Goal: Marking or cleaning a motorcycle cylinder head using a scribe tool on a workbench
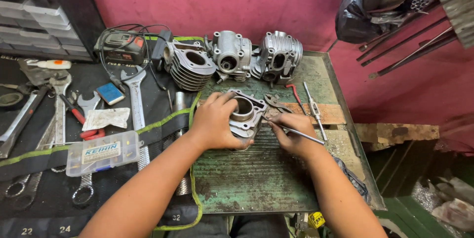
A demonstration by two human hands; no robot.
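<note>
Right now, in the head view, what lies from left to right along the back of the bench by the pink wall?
Grey drawer cabinet → cordless tool with black cable → finned cylinder → grey engine casting → finned cylinder head → black bag → metal rods.

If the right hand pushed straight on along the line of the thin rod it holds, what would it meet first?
The right hand points its thin metal rod left toward the engine cylinder steadied by the left hand. It would probably meet the cylinder's side almost at once; whether the tip already touches is unclear.
</note>
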